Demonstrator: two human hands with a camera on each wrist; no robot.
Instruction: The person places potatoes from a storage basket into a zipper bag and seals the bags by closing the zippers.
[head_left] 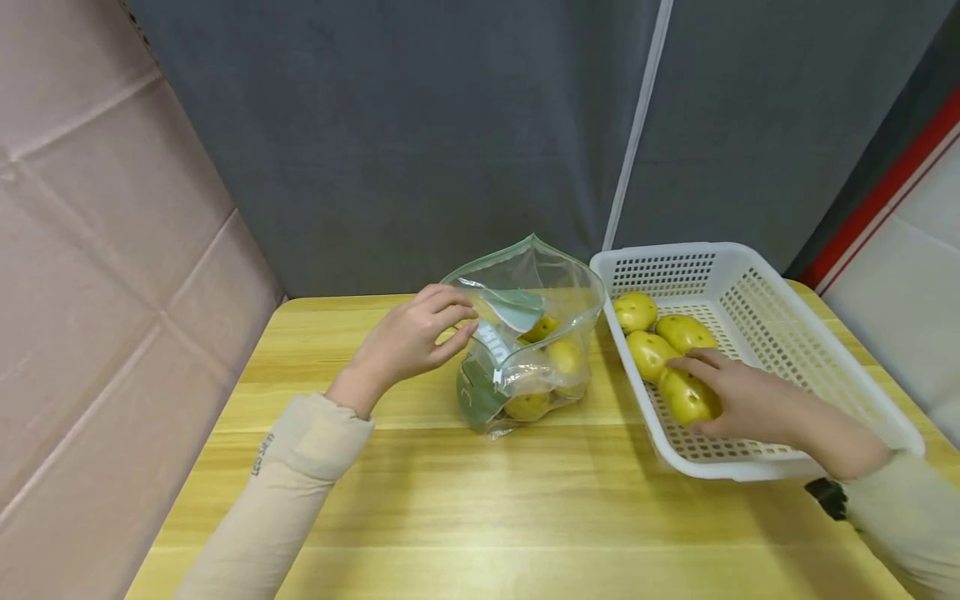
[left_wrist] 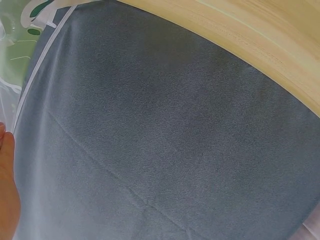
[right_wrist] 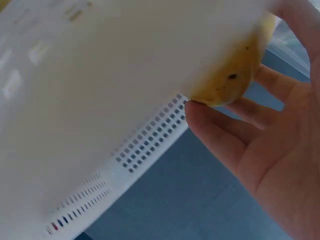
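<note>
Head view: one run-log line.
right hand: grips potato in basket | left hand: at bag rim, hold unclear | bag: open, potatoes inside

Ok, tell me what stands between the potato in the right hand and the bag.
The basket's left wall, with another potato just inside it. Beyond that wall, nothing visible separates the held potato from the bag.

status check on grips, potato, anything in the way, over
Right grip round a potato in the white basket. Left grip beside the open bag, contact unclear. Basket side stands between potato and bag.
</note>
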